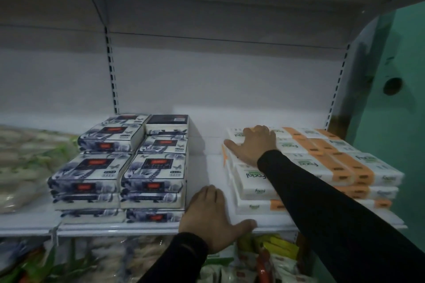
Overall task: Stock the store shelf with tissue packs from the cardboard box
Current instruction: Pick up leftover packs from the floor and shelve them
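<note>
White shelf [213, 149] gap between stacks; left hand [211, 216], right hand [253, 145] rest flat-fingered.

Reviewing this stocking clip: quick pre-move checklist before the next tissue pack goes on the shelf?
1. Free gap between stacks on the shelf: ok.
2. Right hand free of load, resting flat on the white-orange packs: ok.
3. Left hand empty, on the shelf edge: ok.
4. Blue-patterned packs stacked level: ok.
5. White-orange stack square: not ok, layers offset.
6. Cardboard box within reach: cannot tell, out of view.
</note>
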Demonstrator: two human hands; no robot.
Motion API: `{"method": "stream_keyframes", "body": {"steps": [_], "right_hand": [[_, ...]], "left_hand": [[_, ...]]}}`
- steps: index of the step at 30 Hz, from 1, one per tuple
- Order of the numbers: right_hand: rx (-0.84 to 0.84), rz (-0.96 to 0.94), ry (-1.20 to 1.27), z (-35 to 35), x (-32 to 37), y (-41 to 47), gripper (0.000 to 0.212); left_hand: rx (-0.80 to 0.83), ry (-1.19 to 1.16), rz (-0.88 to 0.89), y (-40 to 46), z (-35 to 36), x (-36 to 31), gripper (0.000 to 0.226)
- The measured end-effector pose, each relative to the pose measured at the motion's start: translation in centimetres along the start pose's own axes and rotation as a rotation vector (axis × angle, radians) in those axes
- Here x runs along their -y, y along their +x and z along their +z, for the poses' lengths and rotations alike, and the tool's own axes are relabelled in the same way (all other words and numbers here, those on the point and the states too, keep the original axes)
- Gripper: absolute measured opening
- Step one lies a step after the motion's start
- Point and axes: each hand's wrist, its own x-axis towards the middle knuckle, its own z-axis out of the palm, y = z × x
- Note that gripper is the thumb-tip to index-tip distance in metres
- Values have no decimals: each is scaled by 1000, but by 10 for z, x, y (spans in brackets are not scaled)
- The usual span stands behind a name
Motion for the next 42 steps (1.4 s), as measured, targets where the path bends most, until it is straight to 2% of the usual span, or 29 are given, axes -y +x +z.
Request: {"method": "stream_keyframes", "body": {"steps": [5, 9, 27, 35, 38, 42], "right_hand": [[59, -172, 29, 3, -8, 3, 77], [165, -226, 32, 1, -10, 2, 76], [204, -162, -61, 12, -4, 42, 82], [153, -217, 121, -27, -13, 21, 79], [45, -301, 234, -67, -14, -12, 74], [-108, -369, 325, -111, -37, -87, 65]], "left_hand": [[12, 2, -9, -2, -2, -2, 115], [19, -3, -13, -2, -3, -2, 112], [-38, 7, -18, 2, 8, 0, 114], [-21, -13, -6, 0, 3, 0, 111], [-23, -23, -2, -1, 0, 0, 109], [55, -58, -34, -3, -11, -3, 110]]}}
